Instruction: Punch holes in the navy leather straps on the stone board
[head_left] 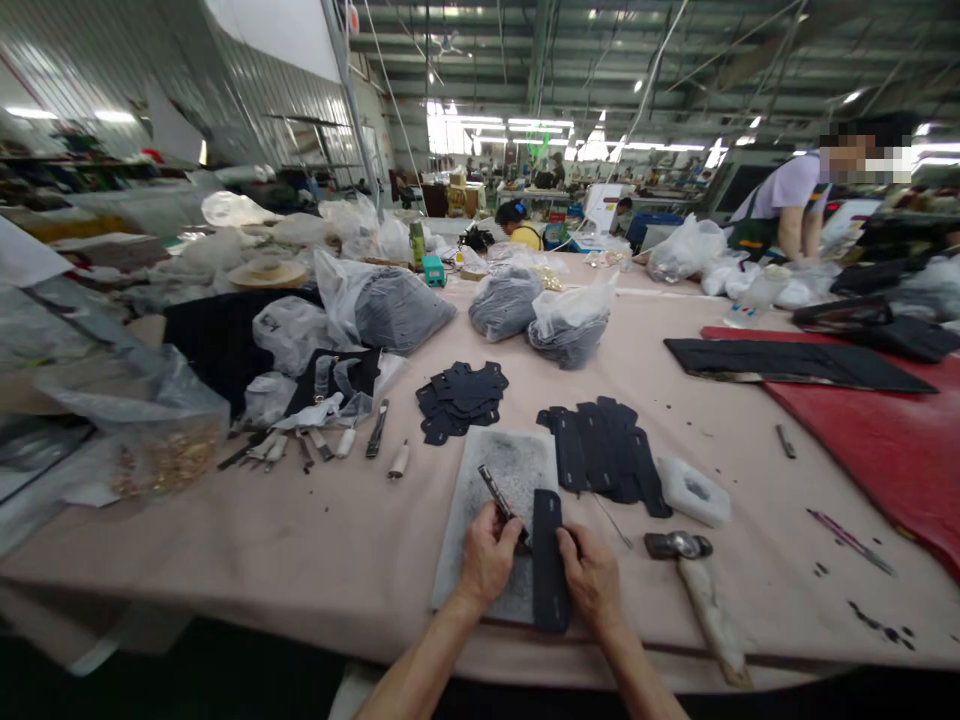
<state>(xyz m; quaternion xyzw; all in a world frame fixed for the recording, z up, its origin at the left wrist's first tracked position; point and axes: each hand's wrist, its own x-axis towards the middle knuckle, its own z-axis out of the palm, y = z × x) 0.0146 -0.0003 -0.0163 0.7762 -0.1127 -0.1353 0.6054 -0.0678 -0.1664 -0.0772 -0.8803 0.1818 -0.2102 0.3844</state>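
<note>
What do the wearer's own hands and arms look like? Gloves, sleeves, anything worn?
Left hand and right hand are bare: no gloves. No watch, band or sleeve shows on either forearm up to the picture's bottom edge. No markings or cables. Rings: too small to tell.

The strap (549,570), a long, flat, dark piece with rounded ends, lies lengthwise at lower centre of the frame. The punch (493,489), a slim metal rod, slants up-left just beside the strap's top.
</note>
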